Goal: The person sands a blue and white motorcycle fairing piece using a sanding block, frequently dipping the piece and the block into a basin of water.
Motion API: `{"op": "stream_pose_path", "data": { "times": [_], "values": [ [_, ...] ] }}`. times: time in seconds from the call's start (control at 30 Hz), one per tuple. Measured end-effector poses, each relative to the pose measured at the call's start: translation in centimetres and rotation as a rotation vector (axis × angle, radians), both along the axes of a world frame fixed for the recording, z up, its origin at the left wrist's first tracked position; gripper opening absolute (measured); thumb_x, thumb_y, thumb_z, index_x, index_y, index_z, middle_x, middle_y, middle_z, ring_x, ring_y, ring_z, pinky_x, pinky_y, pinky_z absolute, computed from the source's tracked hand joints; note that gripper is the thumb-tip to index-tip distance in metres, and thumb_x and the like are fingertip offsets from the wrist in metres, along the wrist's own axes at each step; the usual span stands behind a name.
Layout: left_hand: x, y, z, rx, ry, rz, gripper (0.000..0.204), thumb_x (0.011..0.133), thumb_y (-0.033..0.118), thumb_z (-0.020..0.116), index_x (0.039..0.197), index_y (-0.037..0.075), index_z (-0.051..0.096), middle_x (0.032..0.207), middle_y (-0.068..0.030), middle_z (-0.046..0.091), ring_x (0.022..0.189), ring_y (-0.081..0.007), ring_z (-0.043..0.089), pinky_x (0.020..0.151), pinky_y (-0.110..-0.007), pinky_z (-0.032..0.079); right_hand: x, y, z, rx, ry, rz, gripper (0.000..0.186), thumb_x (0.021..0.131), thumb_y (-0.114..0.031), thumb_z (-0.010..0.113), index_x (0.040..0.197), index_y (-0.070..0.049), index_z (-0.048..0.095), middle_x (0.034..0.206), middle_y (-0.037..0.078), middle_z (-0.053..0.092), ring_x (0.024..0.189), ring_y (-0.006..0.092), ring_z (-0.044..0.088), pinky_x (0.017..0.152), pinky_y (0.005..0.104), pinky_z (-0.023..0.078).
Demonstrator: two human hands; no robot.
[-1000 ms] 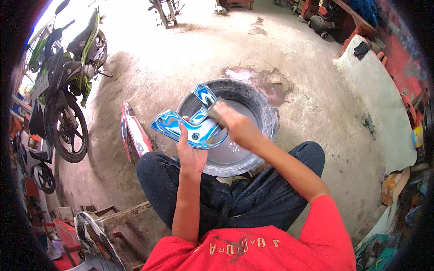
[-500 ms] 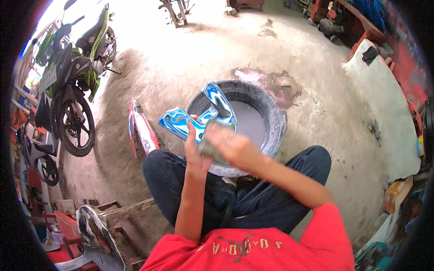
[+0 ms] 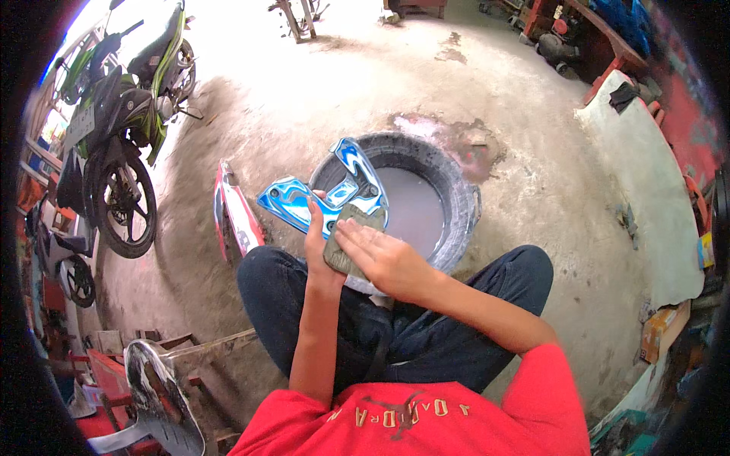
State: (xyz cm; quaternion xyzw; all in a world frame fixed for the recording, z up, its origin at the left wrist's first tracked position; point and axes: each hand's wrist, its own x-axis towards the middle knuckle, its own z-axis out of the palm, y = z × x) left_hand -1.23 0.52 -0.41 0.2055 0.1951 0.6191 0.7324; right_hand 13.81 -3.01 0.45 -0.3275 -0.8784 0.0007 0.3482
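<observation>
The left hand grips a blue-and-white panel; the right hand, fingers flattened, holds a pad at its near edge, seemingly rubbing; another stroke would need steadiness.

Person sits in red tee & dark jeans, knees apart. L hand grips blue/white panel, thumb up front, above L side of round dark tub w/ greyish liquid. R hand holds grey-green pad, fingers flat across it, overlapping panel's lower edge (contact there hard to see). Red/white panel on flr, L of tub; motorbike stands farther L.
</observation>
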Motion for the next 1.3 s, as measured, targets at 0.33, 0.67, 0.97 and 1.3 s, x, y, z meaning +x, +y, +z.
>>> {"op": "stream_pose_path", "data": {
  "times": [0.33,0.67,0.97,1.3],
  "values": [
    [0.5,0.3,0.0,-0.079,0.088,0.076,0.027,0.108,0.035,0.050,0.123,0.014,0.052,0.126,-0.0103,0.062,0.119,-0.0240,0.061,0.103,-0.044,0.048,1.6,1.1,-0.1,0.017,-0.017,-0.043,0.044,0.090,-0.008,0.056,0.131,0.007,0.058,0.131,0.025,0.064,0.124,0.0332,0.063,0.104,0.0419,0.052],
    [0.2,0.0,0.2,-0.036,0.144,0.082,0.025,0.107,0.034,0.052,0.124,0.016,0.053,0.124,-0.0094,0.063,0.119,-0.0240,0.062,0.103,-0.044,0.048,3.2,2.9,-0.8,-0.019,-0.001,-0.111,0.045,0.090,-0.008,0.054,0.131,0.009,0.057,0.134,0.028,0.061,0.126,0.0347,0.062,0.106,0.0422,0.050],
    [1.2,0.1,0.6,-0.019,0.068,0.057,0.025,0.107,0.034,0.053,0.123,0.015,0.054,0.123,-0.0077,0.064,0.118,-0.0236,0.062,0.103,-0.044,0.048,4.7,4.6,-1.7,-0.111,0.067,-0.223,0.048,0.087,-0.005,0.059,0.133,0.006,0.058,0.135,0.025,0.062,0.126,0.0347,0.062,0.106,0.0433,0.050],
    [1.5,0.0,0.7,-0.078,0.070,0.071,0.026,0.108,0.038,0.049,0.125,0.018,0.052,0.123,-0.0092,0.065,0.115,-0.0245,0.064,0.101,-0.044,0.050,5.6,5.7,-2.4,-0.127,0.092,-0.235,0.045,0.089,0.000,0.053,0.134,0.003,0.059,0.137,0.024,0.060,0.127,0.0364,0.060,0.107,0.0425,0.049]
  ]
}}
